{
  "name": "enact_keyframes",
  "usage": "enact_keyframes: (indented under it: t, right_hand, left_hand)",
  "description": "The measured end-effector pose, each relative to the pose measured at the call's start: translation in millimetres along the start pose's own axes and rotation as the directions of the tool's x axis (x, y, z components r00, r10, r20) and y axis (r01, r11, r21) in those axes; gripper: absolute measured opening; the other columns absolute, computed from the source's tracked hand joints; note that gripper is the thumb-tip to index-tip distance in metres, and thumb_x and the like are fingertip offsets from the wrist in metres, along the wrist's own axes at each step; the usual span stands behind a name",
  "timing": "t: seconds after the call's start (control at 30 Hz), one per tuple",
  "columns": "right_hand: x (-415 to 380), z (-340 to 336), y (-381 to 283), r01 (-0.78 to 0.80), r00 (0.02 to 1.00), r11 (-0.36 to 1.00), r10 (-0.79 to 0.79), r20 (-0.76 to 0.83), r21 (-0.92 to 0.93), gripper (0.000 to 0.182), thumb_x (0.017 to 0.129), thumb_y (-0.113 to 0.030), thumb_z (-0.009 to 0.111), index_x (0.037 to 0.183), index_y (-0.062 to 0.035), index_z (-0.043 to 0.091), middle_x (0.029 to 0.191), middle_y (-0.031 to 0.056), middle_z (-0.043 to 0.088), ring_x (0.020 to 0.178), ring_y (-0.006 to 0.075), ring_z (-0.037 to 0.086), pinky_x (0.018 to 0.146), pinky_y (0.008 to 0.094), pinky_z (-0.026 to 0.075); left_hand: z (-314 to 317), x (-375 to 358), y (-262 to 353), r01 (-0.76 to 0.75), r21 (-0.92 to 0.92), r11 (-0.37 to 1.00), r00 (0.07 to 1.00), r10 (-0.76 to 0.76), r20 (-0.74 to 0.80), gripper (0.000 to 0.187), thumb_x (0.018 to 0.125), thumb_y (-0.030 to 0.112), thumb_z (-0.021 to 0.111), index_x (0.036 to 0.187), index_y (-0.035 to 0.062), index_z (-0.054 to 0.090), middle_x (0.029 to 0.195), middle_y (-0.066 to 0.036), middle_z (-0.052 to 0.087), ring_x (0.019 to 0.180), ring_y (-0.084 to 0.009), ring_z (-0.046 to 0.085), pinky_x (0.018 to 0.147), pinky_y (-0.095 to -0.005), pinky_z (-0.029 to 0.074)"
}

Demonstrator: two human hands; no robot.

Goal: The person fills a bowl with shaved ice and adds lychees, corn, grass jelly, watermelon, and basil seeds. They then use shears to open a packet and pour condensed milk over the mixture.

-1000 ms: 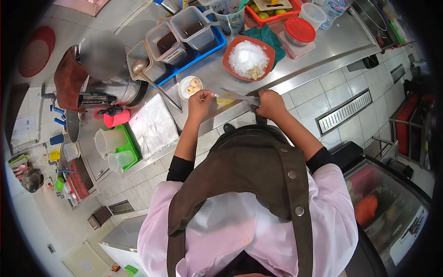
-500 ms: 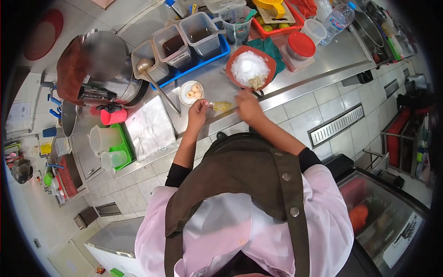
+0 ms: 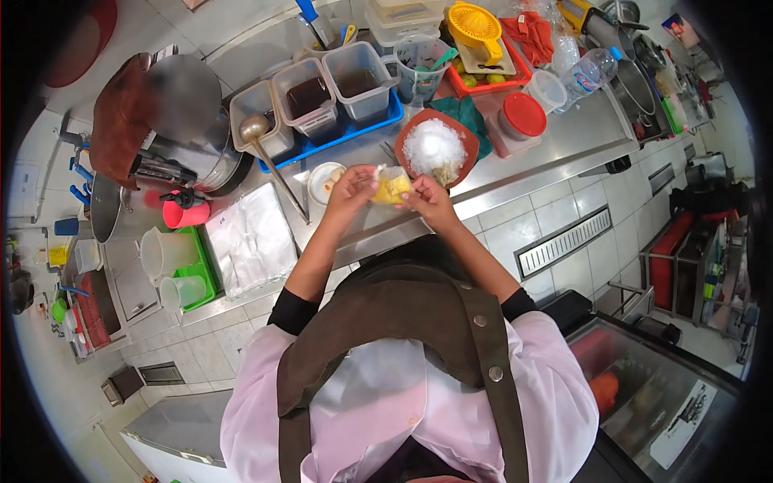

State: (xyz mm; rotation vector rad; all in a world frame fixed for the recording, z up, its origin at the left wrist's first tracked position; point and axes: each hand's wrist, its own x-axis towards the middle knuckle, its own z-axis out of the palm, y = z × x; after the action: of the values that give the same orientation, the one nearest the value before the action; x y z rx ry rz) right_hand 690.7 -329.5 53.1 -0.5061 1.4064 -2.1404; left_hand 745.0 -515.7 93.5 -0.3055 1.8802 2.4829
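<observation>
Between my two hands is a small clear plastic bag [image 3: 392, 187] with yellow contents, just in front of the orange bowl. My left hand [image 3: 352, 190] pinches its left side. The fingers of my right hand [image 3: 430, 198] close on its right side. White crushed stuff and a pale lump fill the orange bowl [image 3: 477, 145]. A small white dish [image 3: 316, 183] with pale round pieces lies left of the bag, partly covered by my left hand.
A ladle [image 3: 278, 173] lies beside tubs in a blue tray [image 3: 354, 127]. Clear plastic bags [image 3: 252, 241] are stacked at the left. A red-lidded jar [image 3: 523, 117] and a water bottle [image 3: 588, 79] stand at the right. The counter's front edge [image 3: 531, 179] runs near my arms.
My right hand has come to the plastic bag and now grips its right side. The bag is lifted and spread between both hands. My left hand now partly covers the dish. The camera view has shifted slightly.
</observation>
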Motion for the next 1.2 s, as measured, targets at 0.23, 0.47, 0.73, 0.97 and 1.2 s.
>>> enact_keyframes:
  t: [0.23,0.47,0.73,0.97,1.2]
  right_hand:
    - [27,-23,14,-0.136,0.937,0.975,0.184,-0.297,0.176,0.006,0.087,-0.004,0.05,0.091,-0.0001,0.049,0.091,0.0093,0.057,0.083,0.0144,0.058,0.08,0.0325,0.051]
    - [49,-21,-15,-0.302,0.813,0.675,0.551,-0.189,0.673,0.023,0.088,-0.004,0.046,0.103,0.014,0.046,0.102,0.0171,0.055,0.097,0.0249,0.058,0.086,0.0272,0.05]
    - [63,-31,-22,-0.392,0.722,0.589,0.673,-0.16,0.707,0.023,0.091,-0.013,0.046,0.101,0.0075,0.048,0.091,0.0146,0.058,0.084,0.0196,0.061,0.074,0.0253,0.052]
    - [62,-57,-27,-0.673,0.664,0.544,0.743,0.085,0.501,0.035,0.089,-0.032,0.05,0.094,0.0018,0.05,0.07,0.0174,0.059,0.059,0.0226,0.058,0.052,0.0311,0.046]
    - [70,-28,-52,0.0,0.913,0.459,-0.362,-0.187,-0.888,0.018,0.067,-0.018,0.066,0.07,-0.0028,0.057,0.064,0.0112,0.053,0.068,0.0325,0.055,0.062,0.0396,0.043]
  left_hand:
    - [14,51,-38,-0.004,0.115,0.993,0.999,0.01,-0.052,0.032,0.075,-0.002,0.065,0.105,-0.0019,0.055,0.103,-0.01,0.059,0.087,-0.0138,0.059,0.075,-0.0231,0.047]
    - [34,93,-14,-0.012,0.643,0.765,0.986,0.115,-0.118,0.014,0.074,-0.002,0.063,0.087,-0.0028,0.064,0.082,-0.009,0.066,0.072,-0.0111,0.061,0.061,-0.0208,0.047]
    - [40,120,5,-0.126,0.613,0.78,0.992,0.088,0.093,0.016,0.073,-0.004,0.062,0.088,-0.0026,0.065,0.089,-0.01,0.065,0.075,-0.0135,0.062,0.066,-0.0238,0.05]
    - [27,138,8,-0.19,0.76,0.621,0.982,0.111,0.155,0.013,0.07,0.004,0.067,0.083,-0.0001,0.066,0.074,-0.013,0.063,0.065,-0.0197,0.062,0.059,-0.0267,0.048]
    - [25,157,4,-0.261,0.716,0.648,0.959,0.091,0.267,0.011,0.073,0.006,0.066,0.083,0.0013,0.066,0.072,-0.01,0.063,0.059,-0.0141,0.059,0.056,-0.0255,0.047]
